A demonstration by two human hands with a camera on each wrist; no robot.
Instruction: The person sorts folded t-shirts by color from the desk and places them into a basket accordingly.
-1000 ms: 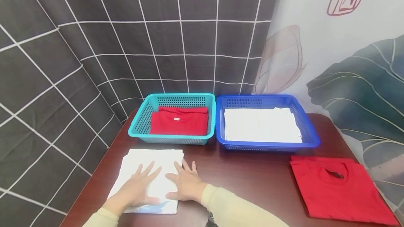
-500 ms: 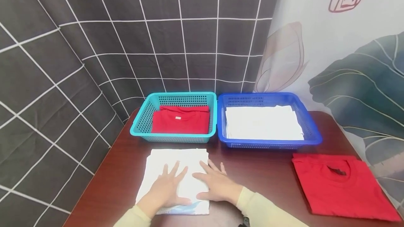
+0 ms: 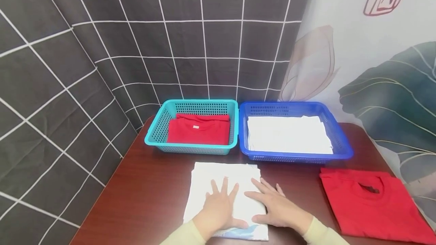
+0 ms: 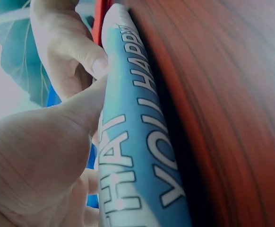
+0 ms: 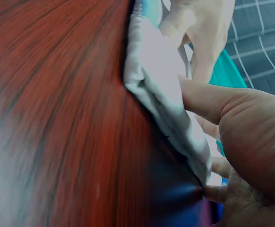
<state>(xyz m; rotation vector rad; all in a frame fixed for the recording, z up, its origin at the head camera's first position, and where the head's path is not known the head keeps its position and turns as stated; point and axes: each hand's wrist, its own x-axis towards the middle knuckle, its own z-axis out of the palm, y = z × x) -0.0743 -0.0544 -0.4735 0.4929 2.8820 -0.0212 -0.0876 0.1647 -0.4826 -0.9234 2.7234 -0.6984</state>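
Observation:
A white folded T-shirt (image 3: 221, 175) lies on the table in front of the baskets, with a blue printed patch along its near edge. In the left wrist view the T-shirt's folded edge (image 4: 137, 90) shows lettering on blue. My left hand (image 3: 219, 207) rests on its middle with fingers spread. My right hand (image 3: 277, 205) lies over its right edge, fingers spread too. The right wrist view shows the thumb on the cloth (image 5: 161, 71) and other fingertips by its side edge, down near the wood.
Behind stand a teal basket (image 3: 194, 148) with folded red shirts (image 3: 201, 131) and a blue basket (image 3: 296, 156) with folded white cloth (image 3: 287, 133). A folded red T-shirt (image 3: 378, 207) lies at the table's right. Grid-patterned curtain (image 3: 218, 41) hangs behind the brown table (image 3: 136, 196).
Both hands and the white T-shirt under them have slid to the right across the table, from the left side to the middle. The baskets and red T-shirt shift only slightly in view.

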